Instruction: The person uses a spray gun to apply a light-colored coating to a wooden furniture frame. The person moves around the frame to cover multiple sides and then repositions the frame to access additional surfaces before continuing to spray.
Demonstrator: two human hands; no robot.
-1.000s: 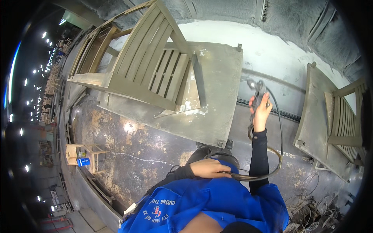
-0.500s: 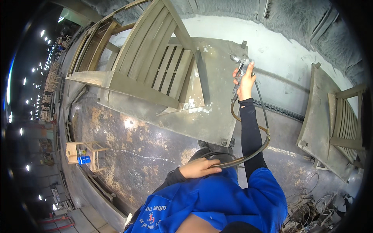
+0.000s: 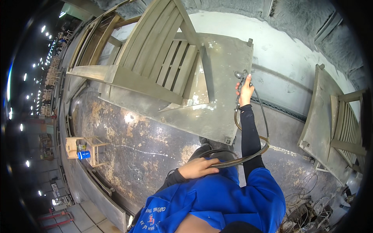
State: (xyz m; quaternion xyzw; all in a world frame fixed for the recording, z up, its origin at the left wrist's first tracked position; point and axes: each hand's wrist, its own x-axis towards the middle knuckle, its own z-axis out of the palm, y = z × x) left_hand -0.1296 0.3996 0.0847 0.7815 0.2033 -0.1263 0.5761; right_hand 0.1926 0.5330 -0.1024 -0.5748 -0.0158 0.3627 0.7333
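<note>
- A dark metal spray gun (image 3: 241, 79) is held in the air, seen against the right edge of the near platform — well apart from the slatted chair.
- The right grip (image 3: 245, 91) is wrapped around its handle; the fingers hide part of it.
- A dark hose (image 3: 244, 158) loops from the gun across the right forearm to the left grip (image 3: 197, 168), whose fingers rest closed over it near the person's waist.
- The near platform (image 3: 223, 116) carries the grey-brown slatted chair (image 3: 149, 46), which blocks much of the view behind it; the platform's near edge partly covers the person's shoes.
- To the right, beyond a gap, a second platform (image 3: 315, 120) bears another slatted chair (image 3: 345, 122).
- A tangle of cables and scrap (image 3: 305, 211) lies at lower right.
- On the left are a pale wooden chair (image 3: 98, 149) and a blue container (image 3: 84, 155) — whether it rests on the wood cannot be told.
- A grey, fuzzy wall (image 3: 299, 33) runs along the top.
</note>
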